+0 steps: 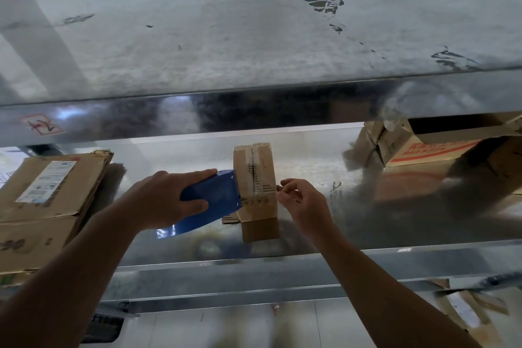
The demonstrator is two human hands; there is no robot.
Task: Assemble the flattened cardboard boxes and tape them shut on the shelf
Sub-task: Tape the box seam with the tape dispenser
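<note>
Centre frame, the small box [255,192] stands assembled; left hand [166,200] grips the blue tape dispenser [210,200] against it; right hand [302,203] pinches at its edge, apparently tape; taping looks unfinished.

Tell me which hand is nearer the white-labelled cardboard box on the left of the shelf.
Left. The left hand, gripping the blue tape dispenser, is just right of the labelled box; the right hand is farther right, beyond the small upright box, pinching at its edge.
</note>
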